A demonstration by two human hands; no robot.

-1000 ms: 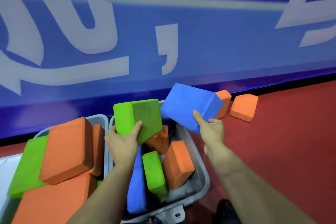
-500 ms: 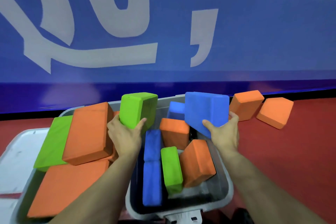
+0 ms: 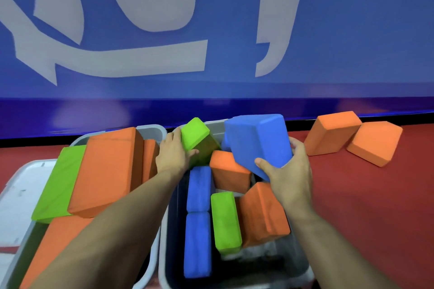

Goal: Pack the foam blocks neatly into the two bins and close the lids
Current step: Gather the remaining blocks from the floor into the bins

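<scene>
1. A green foam block (image 3: 196, 139) is gripped by the left hand (image 3: 172, 155) above the far end of the right bin (image 3: 303, 267); the thumb is curled onto its near face and the fingers are wrapped round its left side.
2. A large blue foam block (image 3: 257, 141) is held tilted over the same bin by the right hand (image 3: 287, 176), with the thumb pressed on the near face and the fingers curled round the right edge.
3. Inside the right bin, two blue blocks (image 3: 198, 218) are seen end to end along the left wall, a green block (image 3: 225, 220) just beside them, and two orange blocks (image 3: 260, 213) leaning at angles.
4. The left bin (image 3: 150, 130) is filled with large orange blocks (image 3: 105, 171) and a green slab (image 3: 58, 185), piled above the rim.
5. Two orange blocks (image 3: 352, 136) are left on the red floor (image 3: 364, 206) by the blue wall (image 3: 352, 42), touching each other.
</scene>
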